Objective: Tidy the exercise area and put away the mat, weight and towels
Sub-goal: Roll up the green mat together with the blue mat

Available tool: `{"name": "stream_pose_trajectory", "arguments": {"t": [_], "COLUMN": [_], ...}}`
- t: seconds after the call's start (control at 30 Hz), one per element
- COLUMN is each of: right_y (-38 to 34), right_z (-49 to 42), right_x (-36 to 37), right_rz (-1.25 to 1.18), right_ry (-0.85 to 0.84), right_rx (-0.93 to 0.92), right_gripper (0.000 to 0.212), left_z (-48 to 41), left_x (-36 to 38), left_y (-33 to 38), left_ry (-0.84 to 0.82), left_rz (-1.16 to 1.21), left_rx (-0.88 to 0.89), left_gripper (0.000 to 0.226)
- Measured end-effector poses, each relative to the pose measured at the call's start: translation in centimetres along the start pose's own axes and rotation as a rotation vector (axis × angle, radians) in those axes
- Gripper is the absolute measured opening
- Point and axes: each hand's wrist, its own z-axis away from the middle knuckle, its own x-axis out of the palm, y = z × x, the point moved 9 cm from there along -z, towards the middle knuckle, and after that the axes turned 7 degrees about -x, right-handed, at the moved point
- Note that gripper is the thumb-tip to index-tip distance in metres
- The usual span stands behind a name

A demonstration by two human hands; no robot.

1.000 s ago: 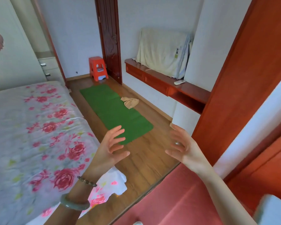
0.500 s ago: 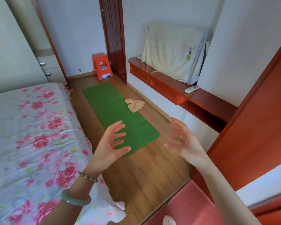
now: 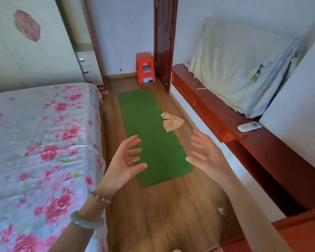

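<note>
Green mat (image 3: 153,135) is being shown lying flat on the wood floor (image 3: 162,206), running lengthwise btwn the bed (image 3: 44,142) on the left and the red-brown wall shelf (image 3: 207,106) on the right. A beige towel (image 3: 172,121) is being shown crumpled at the mat's right edge, approx. halfway along, w/ one end touching the mat and the rest on bare floor.

Both hands are being held up in the air over the mat's near end, palms turned toward each other. The left hand (image 3: 124,160) is being kept wide open, fingers spread and slightly bent, nothing gripped. The right hand (image 3: 205,153) is being held the same way, fingers apart and relaxed, w/ nothing in it. The hands are being kept well apart from each other, and neither is touching the mat or the towel. A bead bracelet (image 3: 100,197) and a pale green bangle (image 3: 86,220) are being worn on the left wrist.

The bed is being covered by a white spread w/ pink roses. At the far end of the floor, a red plastic stool (image 3: 144,70) is being shown just beside a dark wood door (image 3: 164,42). On the shelf, a large flat item is being covered by a cream cloth (image 3: 234,60) and leaned against the wall; a white remote (image 3: 249,126) is lying near its right end. A small pale object (image 3: 221,210) is being shown on the floor by the right forearm; what it is can't be told.
</note>
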Motion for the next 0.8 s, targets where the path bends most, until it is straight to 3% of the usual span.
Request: {"name": "stream_pose_trajectory", "arguments": {"t": [0.37,0.8], "right_y": [5.2,10.4], "right_z": [-12.7,-29.0], "right_x": [-3.5,-3.6], "right_rz": [-0.053,-0.027], "right_ry": [-0.139,-0.166], "right_rx": [-0.019,-0.004], "right_gripper": [0.074,0.074], "left_z": [-9.2,-25.7], "left_x": [1.8,0.6], "left_y": [-1.7,-4.3], "left_ry": [0.149,0.163], "left_rz": [0.051,0.015], "left_rx": [-0.091,-0.101], "left_gripper": [0.082,0.078]}}
